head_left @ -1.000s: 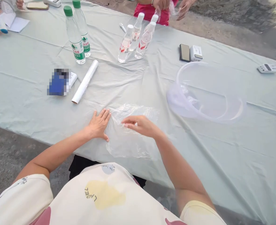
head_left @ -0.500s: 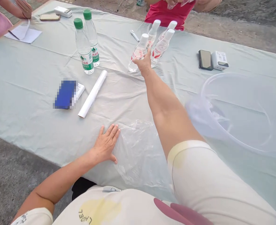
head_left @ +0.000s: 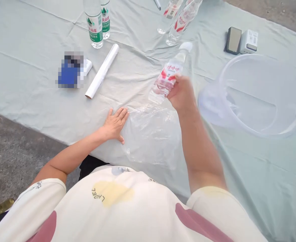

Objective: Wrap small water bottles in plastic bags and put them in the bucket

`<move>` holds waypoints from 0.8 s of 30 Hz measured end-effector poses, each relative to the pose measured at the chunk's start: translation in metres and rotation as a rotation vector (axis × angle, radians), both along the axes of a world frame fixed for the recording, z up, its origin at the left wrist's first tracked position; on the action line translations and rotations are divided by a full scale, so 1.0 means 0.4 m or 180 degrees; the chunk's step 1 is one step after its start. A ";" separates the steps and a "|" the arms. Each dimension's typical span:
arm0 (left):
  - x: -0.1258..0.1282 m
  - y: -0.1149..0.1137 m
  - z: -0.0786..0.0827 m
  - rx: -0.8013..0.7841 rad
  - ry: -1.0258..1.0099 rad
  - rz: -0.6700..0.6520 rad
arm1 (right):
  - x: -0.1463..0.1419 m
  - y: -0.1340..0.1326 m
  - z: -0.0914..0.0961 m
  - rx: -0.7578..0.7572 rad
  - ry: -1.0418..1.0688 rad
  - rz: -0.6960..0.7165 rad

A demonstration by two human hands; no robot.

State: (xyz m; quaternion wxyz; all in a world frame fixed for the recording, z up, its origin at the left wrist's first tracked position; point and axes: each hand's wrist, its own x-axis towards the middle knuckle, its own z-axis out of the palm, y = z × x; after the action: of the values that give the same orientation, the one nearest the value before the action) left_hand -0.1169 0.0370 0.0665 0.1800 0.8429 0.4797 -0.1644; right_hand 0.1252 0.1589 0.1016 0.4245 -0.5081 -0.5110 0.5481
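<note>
My right hand [head_left: 182,95] grips a small clear water bottle [head_left: 167,75] with a red-and-white label and a white cap, tilted in the air above the table. Below it a sheet of clear plastic film [head_left: 150,136] lies spread on the pale green tablecloth [head_left: 37,111] near the front edge. My left hand [head_left: 115,123] rests flat on the film's left edge, fingers stretched out.
A white roll [head_left: 102,71] lies left of centre beside a blue object [head_left: 71,71]. Two green-labelled bottles [head_left: 95,20] and two more red-labelled bottles [head_left: 179,20] stand at the back. A large clear plastic basin [head_left: 253,94] sits right, a dark phone [head_left: 233,40] and white box [head_left: 248,42] behind it.
My right hand reached out to the far bottles, took one and has drawn it back over the film. My left hand has stayed flat on the film.
</note>
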 end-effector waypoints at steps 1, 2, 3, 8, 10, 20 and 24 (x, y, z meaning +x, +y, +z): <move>0.000 -0.001 -0.002 0.0005 -0.0012 0.0018 | 0.003 -0.081 0.007 -0.0141 0.0119 0.0011; 0.000 -0.002 -0.004 0.0015 -0.0026 0.0035 | 0.004 -0.159 0.009 -0.0341 0.0158 0.0034; 0.000 -0.002 -0.005 0.0027 -0.0040 0.0054 | 0.003 -0.232 0.005 -0.0616 0.0102 0.0086; 0.000 -0.006 -0.009 0.0047 -0.0006 0.0093 | -0.036 -0.461 -0.046 -0.1367 -0.0775 0.0247; 0.000 -0.006 -0.008 0.0062 0.0053 0.0085 | -0.064 -0.484 -0.060 -0.1216 -0.1206 0.0210; 0.006 -0.015 0.012 0.0090 0.0147 0.0127 | -0.165 -0.460 -0.070 -0.0741 -0.2303 -0.0081; 0.003 -0.021 0.013 0.0086 0.0124 0.0115 | -0.180 -0.459 -0.057 -0.0703 -0.2565 -0.0167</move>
State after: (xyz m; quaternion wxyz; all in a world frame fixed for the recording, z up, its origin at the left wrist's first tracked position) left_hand -0.1158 0.0288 0.0719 0.1622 0.8331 0.5004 -0.1709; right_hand 0.0534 -0.0248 0.0786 0.1474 -0.7372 -0.5613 0.3461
